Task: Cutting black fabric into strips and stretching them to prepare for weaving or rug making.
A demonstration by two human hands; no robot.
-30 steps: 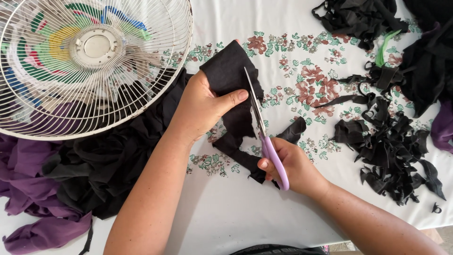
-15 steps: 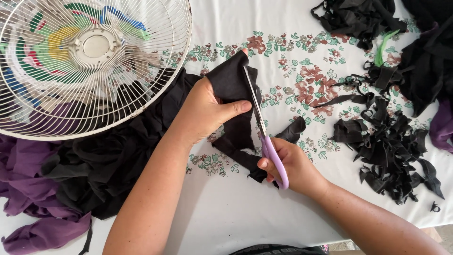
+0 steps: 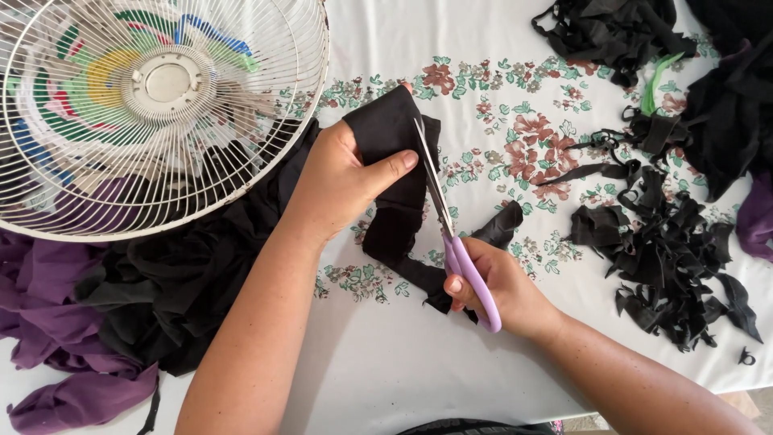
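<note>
The left hand point(image 3: 342, 181) pinches a folded black cloth point(image 3: 394, 161) against the floral tablecloth point(image 3: 483, 48), thumb on top. The right hand point(image 3: 503, 290) grips purple-handled scissors point(image 3: 455, 242), fingers through the loops, blades nearly closed along the cloth's right edge. A pile of black scraps point(image 3: 660, 242) lies well right (1 white fan point(image 3: 153, 105) sits upper left).
</note>
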